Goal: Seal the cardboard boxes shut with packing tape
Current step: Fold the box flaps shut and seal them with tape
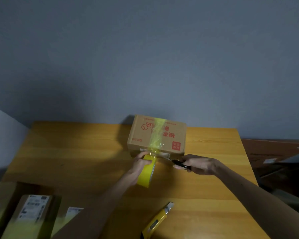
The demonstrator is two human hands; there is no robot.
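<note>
Just before the cardboard box (141, 138), left hand (141, 163) grips the yellow tape roll (145, 177); right hand (199, 164) grips black-handled scissors (179, 163)

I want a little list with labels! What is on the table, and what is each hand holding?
surface: wooden table
being sealed: cardboard box with red print, yellow tape strip across its top
held left: left hand grips the yellow tape roll in front of the box
held right: right hand holds black-handled scissors, blades by the stretched tape
lying loose: yellow utility knife, untouched
lower left: other boxes, labelled, blurred
</note>
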